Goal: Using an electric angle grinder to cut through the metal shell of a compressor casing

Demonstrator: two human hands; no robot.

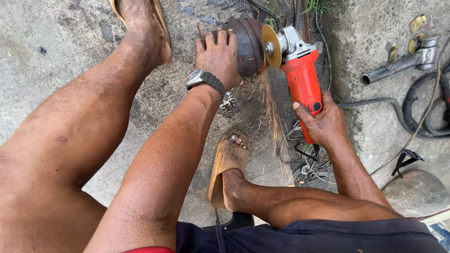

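My left hand, with a watch on the wrist, presses down on a dark rusty round metal part lying on the concrete. My right hand grips the red body of an angle grinder. Its yellowish disc touches the right side of the metal part. Orange sparks stream down toward me from the contact point.
My sandalled feet rest at top left and lower centre. A second grey grinder lies at upper right by black hoses. Tangled wires lie under the grinder's tail; a round stone sits at lower right.
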